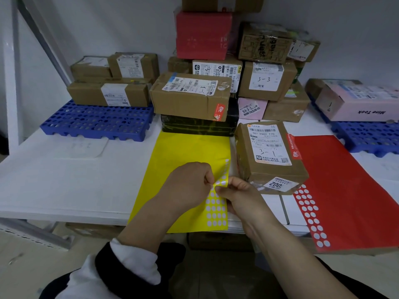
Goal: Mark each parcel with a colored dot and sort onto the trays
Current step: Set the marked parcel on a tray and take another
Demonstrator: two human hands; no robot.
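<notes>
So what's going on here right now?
A person is working on the yellow sticker sheet: left hand and right hand both pinch its right edge, apparently peeling off a dot. The parcel marked 3-1 sits between it and the red sticker sheet. The left blue tray and right blue tray already hold parcels; a pile of parcels stands at the back.

Person, left arm: wearing a white sleeve (136, 262) crossed by a black band (105, 264), bunching above the forearm.
</notes>
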